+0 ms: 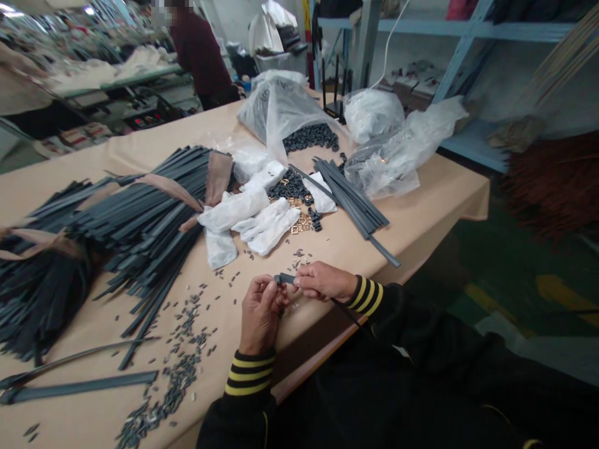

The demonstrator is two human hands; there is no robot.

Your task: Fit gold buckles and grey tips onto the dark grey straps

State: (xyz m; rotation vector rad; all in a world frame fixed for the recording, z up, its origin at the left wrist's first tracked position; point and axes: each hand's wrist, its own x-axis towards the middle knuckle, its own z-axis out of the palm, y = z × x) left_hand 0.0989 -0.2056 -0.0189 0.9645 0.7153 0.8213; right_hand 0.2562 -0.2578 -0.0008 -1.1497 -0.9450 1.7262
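Note:
Near the table's front edge, my left hand [262, 308] pinches the end of a dark grey strap [287, 279], where a small dark loop seems to sit. From the right, my right hand [322, 282] grips the same strap a little further along. The strap's tail runs on below my right wrist toward my lap. Just beyond my hands lie small dark cut pieces [299, 254], gold-coloured metal buckles [302, 222] and dark loops [291, 187]. A sheaf of similar straps [350, 196] lies to the right of these.
Large tied bundles of dark straps [140, 215] cover the left of the table [215, 349]. White cloth gloves [266, 224] lie mid-table. Plastic bags [281, 106] and a black router [334, 110] stand behind. Many cut scraps [180, 374] lie front left. A person [199, 53] is beyond the table.

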